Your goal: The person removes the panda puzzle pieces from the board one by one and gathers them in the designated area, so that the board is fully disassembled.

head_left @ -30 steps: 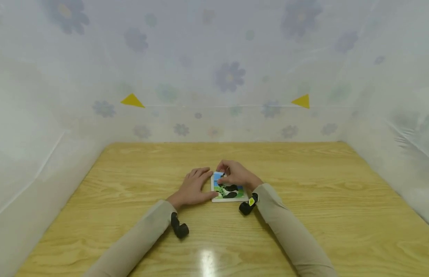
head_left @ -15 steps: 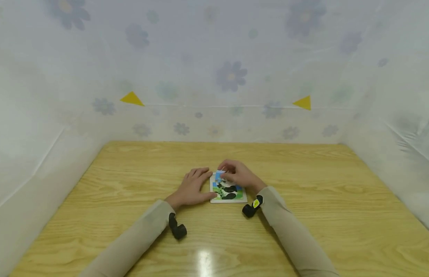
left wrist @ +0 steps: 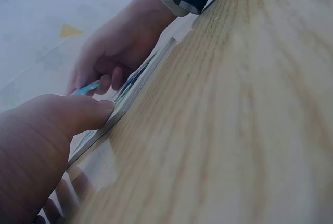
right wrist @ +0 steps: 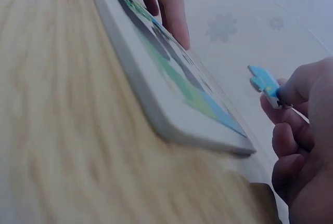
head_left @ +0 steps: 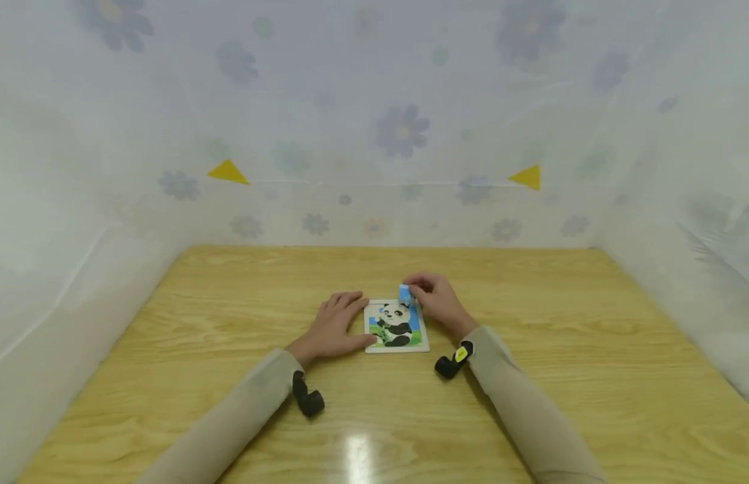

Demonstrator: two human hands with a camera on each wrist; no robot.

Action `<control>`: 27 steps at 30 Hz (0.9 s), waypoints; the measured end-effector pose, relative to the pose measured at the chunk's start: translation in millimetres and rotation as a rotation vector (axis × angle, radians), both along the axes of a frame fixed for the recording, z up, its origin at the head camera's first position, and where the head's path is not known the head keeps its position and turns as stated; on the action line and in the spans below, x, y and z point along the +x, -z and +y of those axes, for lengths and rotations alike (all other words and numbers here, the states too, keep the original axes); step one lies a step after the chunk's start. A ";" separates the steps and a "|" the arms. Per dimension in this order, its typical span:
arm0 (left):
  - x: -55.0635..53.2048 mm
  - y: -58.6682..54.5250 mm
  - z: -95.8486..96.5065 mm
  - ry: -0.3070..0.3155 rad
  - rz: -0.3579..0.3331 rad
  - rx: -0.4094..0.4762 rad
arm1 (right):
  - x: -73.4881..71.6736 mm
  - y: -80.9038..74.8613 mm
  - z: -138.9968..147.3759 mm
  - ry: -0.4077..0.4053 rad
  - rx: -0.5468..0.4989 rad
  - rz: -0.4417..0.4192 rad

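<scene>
A small square jigsaw puzzle with a panda picture lies in a white frame (head_left: pixel 399 350) on the table. My left hand (head_left: pixel 333 331) rests along its left side, fingers spread, with the thumb (left wrist: pixel 96 114) over the near left corner. Pinched between thumb and fingers of my right hand (head_left: pixel 440 300) is a light-blue puzzle piece (right wrist: pixel 265 82). That piece is lifted over the far right part of the frame, tilted, with its blue face partly covered by the thumb. Along the puzzle's far left part, a pale patch (head_left: pixel 376 310) of the base shows.
The wood-grain table (head_left: pixel 532 376) extends around the puzzle on every side. White flower-patterned sheeting (head_left: pixel 405 202) encloses it at the back and both sides, with two yellow triangles on the back sheet. Each wrist carries a black camera (head_left: pixel 450 366).
My right hand has lifted the blue piece from the puzzle's far left area and carried it right and away from me. My left hand has stayed at the frame's left side.
</scene>
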State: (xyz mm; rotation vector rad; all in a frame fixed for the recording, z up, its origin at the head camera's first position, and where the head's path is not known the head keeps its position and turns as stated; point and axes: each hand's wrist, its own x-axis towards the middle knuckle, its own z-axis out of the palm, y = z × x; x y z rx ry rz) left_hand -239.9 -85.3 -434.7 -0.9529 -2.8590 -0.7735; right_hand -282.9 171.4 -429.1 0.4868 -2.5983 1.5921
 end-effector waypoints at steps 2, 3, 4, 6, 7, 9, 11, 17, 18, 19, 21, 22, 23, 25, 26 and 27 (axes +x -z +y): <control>0.4 0.6 -0.5 -0.004 -0.003 -0.003 | 1.2 1.6 5.4 0.017 0.026 0.020; 0.5 1.0 -0.7 -0.004 -0.004 -0.003 | 1.9 2.1 8.2 0.026 0.042 0.032; 0.4 1.7 -0.7 -0.002 0.000 -0.003 | 2.8 2.4 11.4 0.032 0.061 0.051; 0.1 2.3 -0.4 0.001 0.000 -0.004 | 4.5 2.6 18.0 0.058 0.103 0.077; 0.0 2.2 -0.2 0.002 -0.002 -0.006 | 5.0 2.6 21.3 0.065 0.122 0.093; -0.2 2.2 0.0 0.006 0.001 0.000 | 7.0 2.1 28.1 0.076 0.154 0.113; -0.2 1.2 0.1 0.007 0.003 0.007 | 8.8 1.8 34.9 0.087 0.170 0.113; 1.7 1.4 -0.9 0.006 0.009 0.009 | 10.9 6.3 49.2 0.077 0.165 0.096; 1.7 2.0 -1.0 0.007 0.012 0.002 | 10.9 7.0 50.0 0.077 0.174 0.099; 1.7 2.2 -1.0 0.009 0.008 -0.004 | 10.6 7.8 50.9 0.077 0.191 0.106; 1.4 1.9 -0.7 0.013 0.004 -0.006 | 10.3 7.9 51.4 0.086 0.222 0.115; 1.3 1.4 -0.6 0.014 0.009 -0.003 | 10.2 7.5 51.2 0.098 0.239 0.125; 1.0 1.0 -0.4 0.014 0.009 -0.001 | 10.2 6.6 50.9 0.111 0.251 0.136; 0.7 0.1 -0.1 0.013 0.016 0.006 | 10.1 4.9 50.2 0.142 0.266 0.146; 0.7 0.0 -0.1 0.014 0.019 0.009 | 10.2 4.2 50.0 0.154 0.273 0.147; 0.7 0.0 -0.2 0.014 0.021 0.009 | 10.6 3.6 49.8 0.164 0.280 0.145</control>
